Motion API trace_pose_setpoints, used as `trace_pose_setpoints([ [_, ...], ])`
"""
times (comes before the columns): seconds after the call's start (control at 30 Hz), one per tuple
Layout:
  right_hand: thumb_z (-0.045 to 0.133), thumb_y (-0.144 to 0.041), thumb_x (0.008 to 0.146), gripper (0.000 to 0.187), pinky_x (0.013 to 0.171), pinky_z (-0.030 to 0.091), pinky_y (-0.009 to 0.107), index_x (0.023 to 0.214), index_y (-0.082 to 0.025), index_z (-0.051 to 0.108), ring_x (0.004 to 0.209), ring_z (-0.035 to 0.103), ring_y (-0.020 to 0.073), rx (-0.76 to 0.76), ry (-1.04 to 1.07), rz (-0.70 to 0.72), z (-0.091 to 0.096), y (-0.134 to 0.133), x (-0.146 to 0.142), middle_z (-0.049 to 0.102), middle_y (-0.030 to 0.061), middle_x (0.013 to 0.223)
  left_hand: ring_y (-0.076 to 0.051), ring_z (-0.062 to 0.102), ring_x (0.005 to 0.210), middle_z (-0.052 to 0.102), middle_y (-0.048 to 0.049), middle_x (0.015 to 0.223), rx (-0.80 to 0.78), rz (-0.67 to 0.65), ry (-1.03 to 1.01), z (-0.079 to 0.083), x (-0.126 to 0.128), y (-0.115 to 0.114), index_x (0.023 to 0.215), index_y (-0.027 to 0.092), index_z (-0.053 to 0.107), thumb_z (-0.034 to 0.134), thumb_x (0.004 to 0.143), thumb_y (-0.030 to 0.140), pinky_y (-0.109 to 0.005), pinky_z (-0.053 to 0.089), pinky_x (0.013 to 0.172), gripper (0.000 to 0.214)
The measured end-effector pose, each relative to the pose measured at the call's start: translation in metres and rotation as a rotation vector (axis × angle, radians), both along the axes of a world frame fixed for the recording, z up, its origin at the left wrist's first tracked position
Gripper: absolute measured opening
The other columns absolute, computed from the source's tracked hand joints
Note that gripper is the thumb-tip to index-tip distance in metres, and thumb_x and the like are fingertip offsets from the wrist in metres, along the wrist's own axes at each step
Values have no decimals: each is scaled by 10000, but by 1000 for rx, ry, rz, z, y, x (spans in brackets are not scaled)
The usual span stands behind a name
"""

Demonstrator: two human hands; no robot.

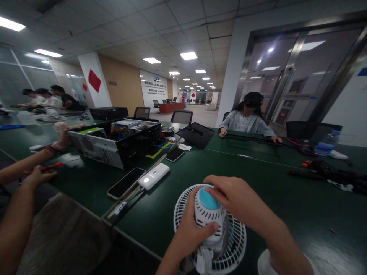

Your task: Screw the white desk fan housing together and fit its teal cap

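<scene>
A small white electric fan [179,206] lies grille-down on the green table in front of me. Its slotted motor housing [210,220] points up and carries a round light-blue cap [208,198]. My left hand [191,225] is wrapped round the housing from the left, thumb across its front. From the right, my right hand [233,194] reaches over the top, with thumb and fingers closed at the cap's edge. Part of the cap and the fan's right side are hidden behind my hands.
To the left lie a white power bank [155,176] with a cable, a phone [126,183] and another phone [175,154]. A co-worker's hands [37,175] are beside an opened computer case [114,143]. Opposite sits a person [246,118]. A water bottle [327,143] stands right.
</scene>
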State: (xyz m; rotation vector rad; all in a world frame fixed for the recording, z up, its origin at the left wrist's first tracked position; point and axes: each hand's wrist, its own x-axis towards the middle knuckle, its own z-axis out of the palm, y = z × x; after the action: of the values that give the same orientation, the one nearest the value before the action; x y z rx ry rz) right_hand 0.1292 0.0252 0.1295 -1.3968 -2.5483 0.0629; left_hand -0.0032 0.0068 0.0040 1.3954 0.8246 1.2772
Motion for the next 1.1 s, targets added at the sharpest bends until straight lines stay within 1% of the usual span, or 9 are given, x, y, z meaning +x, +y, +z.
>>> trace_pose_setpoints([
  [0.1, 470, -135, 876, 241, 814, 443, 280, 1039, -230, 621, 945, 594, 153, -82, 154, 238, 4, 5, 20, 635, 42, 1031, -299, 395, 1269, 386, -107, 1394, -9, -27, -22, -1, -1, 0, 1353, 207, 235, 714, 670, 315, -442, 279, 1084, 841],
  [0.2, 504, -116, 858, 277, 924, 399, 286, 1062, -248, 637, 1080, 540, 137, -233, 184, 398, 6, 11, 30, 605, 29, 1162, -292, 384, 1279, 368, -102, 1409, -20, -38, -28, -3, 0, 0, 1354, 216, 223, 710, 678, 318, -441, 266, 1091, 840],
  [0.4, 523, -181, 861, 255, 946, 400, 316, 1090, -234, 624, 1108, 527, 145, -372, 258, 465, 3, 21, 33, 607, 28, 1194, -291, 398, 1267, 383, -104, 1393, -27, -34, -37, -3, 0, 0, 1348, 212, 225, 712, 679, 322, -433, 273, 1088, 835],
  [0.57, 548, -150, 842, 198, 906, 402, 293, 1013, -214, 624, 1056, 536, 139, -307, 236, 416, 2, 18, 29, 606, 26, 1143, -297, 368, 1286, 352, -101, 1414, -11, -25, -29, -1, 0, 0, 1346, 210, 241, 707, 683, 318, -431, 267, 1094, 817],
  [0.67, 598, -208, 817, 105, 810, 423, 287, 919, -198, 622, 936, 559, 154, -186, 166, 332, -2, 17, 19, 624, 24, 986, -297, 385, 1274, 369, -94, 1401, -15, -24, -12, 0, -1, -1, 1345, 218, 247, 702, 688, 318, -428, 287, 1083, 805],
  [0.8, 553, -283, 844, 116, 643, 417, 272, 865, -178, 598, 753, 587, 173, -5, 12, 90, -11, 14, -3, 632, 35, 796, -301, 409, 1254, 386, -102, 1390, -36, -13, -9, 1, -1, -3, 1351, 214, 234, 698, 687, 326, -427, 313, 1064, 817],
  [0.97, 364, -199, 907, 225, 516, 403, 273, 937, -155, 582, 632, 646, 222, 114, -192, -246, -15, 1, -23, 663, 91, 701, -306, 341, 1299, 364, -92, 1411, -14, 24, 58, 2, 0, -3, 1349, 222, 246, 703, 671, 302, -444, 221, 1108, 822],
  [1.03, 351, -220, 920, 249, 547, 440, 297, 991, -157, 582, 661, 658, 234, 84, -150, -253, -12, -2, -18, 674, 93, 715, -309, 349, 1294, 371, -91, 1405, -13, 15, 43, 2, 1, -3, 1345, 223, 251, 703, 669, 309, -446, 231, 1103, 818],
  [1.1, 378, -211, 916, 250, 667, 477, 332, 1053, -178, 585, 789, 653, 226, 36, -34, -113, -6, -2, -6, 686, 88, 829, -314, 354, 1290, 366, -101, 1405, -11, 5, 15, 0, 1, -2, 1347, 215, 245, 708, 668, 330, -450, 248, 1095, 829],
])
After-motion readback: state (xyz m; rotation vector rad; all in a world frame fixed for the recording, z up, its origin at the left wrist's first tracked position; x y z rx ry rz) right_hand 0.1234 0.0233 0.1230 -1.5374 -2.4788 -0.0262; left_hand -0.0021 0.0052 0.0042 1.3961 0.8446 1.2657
